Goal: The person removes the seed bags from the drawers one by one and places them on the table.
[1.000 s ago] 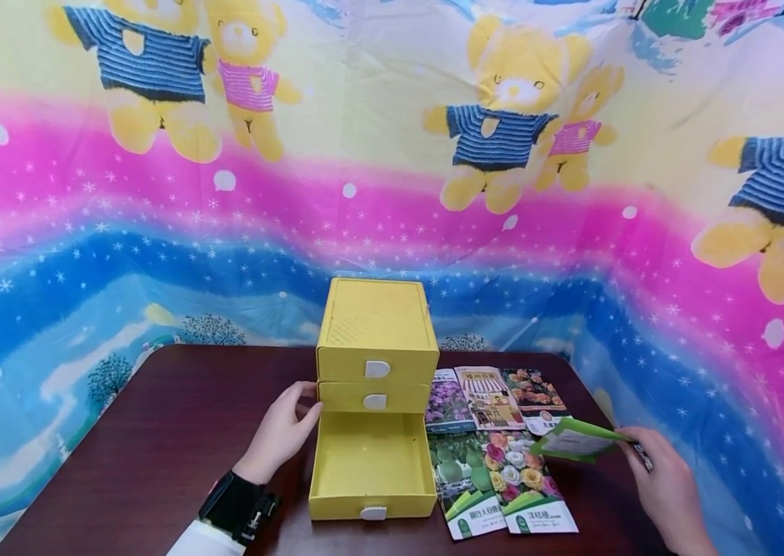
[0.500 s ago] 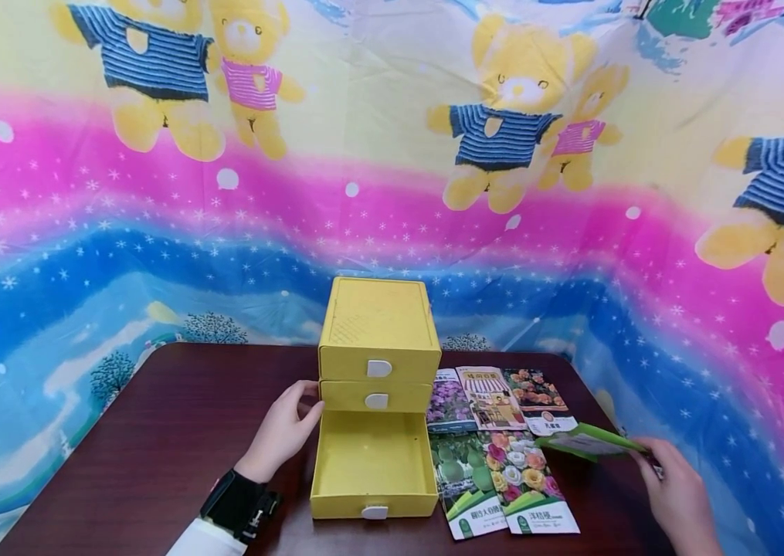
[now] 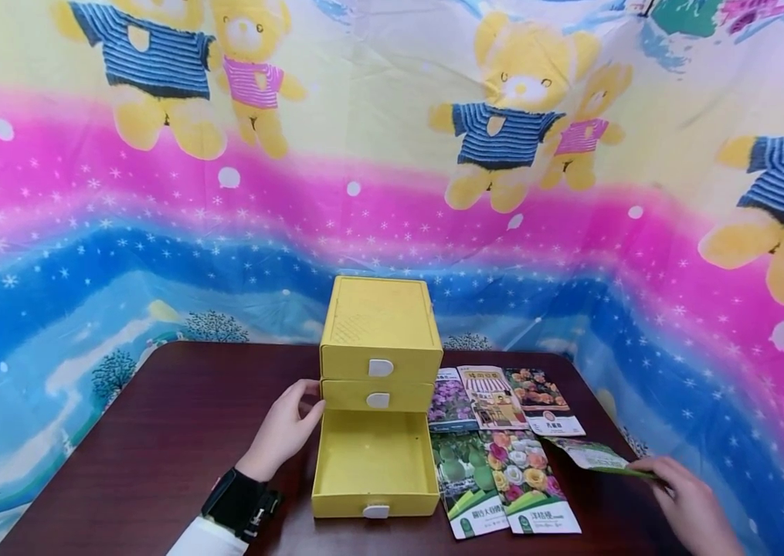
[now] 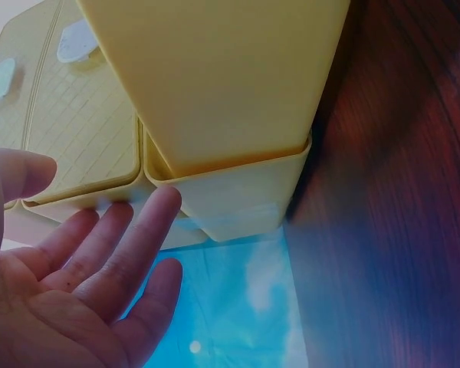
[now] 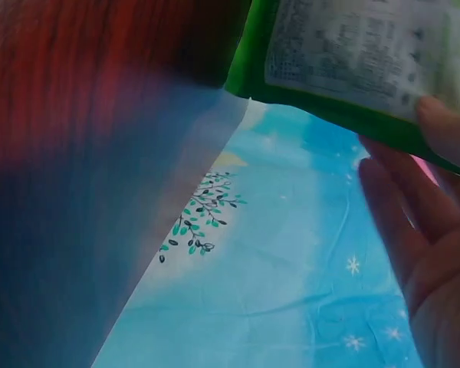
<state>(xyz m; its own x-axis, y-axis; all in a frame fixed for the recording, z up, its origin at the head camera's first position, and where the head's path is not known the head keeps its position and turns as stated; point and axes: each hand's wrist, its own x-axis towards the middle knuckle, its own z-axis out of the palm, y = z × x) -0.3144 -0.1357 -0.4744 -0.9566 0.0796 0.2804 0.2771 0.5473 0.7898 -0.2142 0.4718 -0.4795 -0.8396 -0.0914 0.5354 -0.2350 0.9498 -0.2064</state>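
A yellow drawer cabinet [image 3: 378,313] stands on the table, its bottom drawer [image 3: 374,506] pulled out toward me. My left hand [image 3: 279,436] rests against the cabinet's left side by the middle drawer. In the left wrist view the fingers [image 4: 142,249] of that hand reach to the cabinet's edge, loosely extended. To the right, my right hand [image 3: 694,502] pinches a green seed packet [image 3: 593,455] by its near edge between thumb and fingers. The right wrist view shows the packet's printed label side [image 5: 345,57]. Its far end is low, close to the packets on the table.
Right of the cabinet lie several seed packets: purple flowers [image 3: 450,401], a striped awning picture [image 3: 492,398], orange flowers [image 3: 537,392], green fruit [image 3: 464,475] and mixed blooms [image 3: 524,471]. A cartoon bear cloth [image 3: 378,177] hangs behind the dark wooden table [image 3: 176,432].
My right hand has moved right and slightly down, and the green seed packet has come down and tilted with it. My left hand has stayed against the cabinet.
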